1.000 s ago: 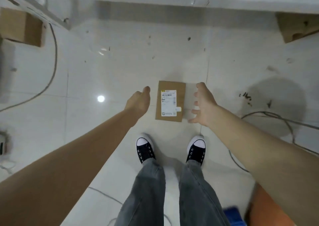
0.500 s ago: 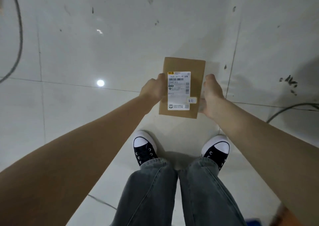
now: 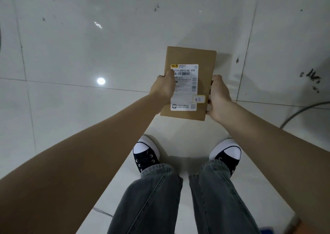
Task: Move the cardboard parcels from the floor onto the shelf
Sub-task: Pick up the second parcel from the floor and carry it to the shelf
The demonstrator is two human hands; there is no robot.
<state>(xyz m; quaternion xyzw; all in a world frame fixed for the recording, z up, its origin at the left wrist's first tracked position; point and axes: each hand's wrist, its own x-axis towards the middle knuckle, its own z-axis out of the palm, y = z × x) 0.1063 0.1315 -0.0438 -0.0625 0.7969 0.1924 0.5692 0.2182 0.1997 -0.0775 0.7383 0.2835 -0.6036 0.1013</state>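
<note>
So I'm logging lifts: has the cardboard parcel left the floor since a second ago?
Yes. The cardboard parcel lay flat on the floor tiles then; now both hands hold it up, nearer the camera, above the shoes.

cardboard parcel (image 3: 189, 58) now clear of the floor, left hand (image 3: 163, 89) and right hand (image 3: 218, 96) closed on its sides

Both bare arms reach forward and down, converging. The left hand (image 3: 163, 89) and right hand (image 3: 218, 96) face each other, fingers curled closed in a grip, thumbs on top.
</note>
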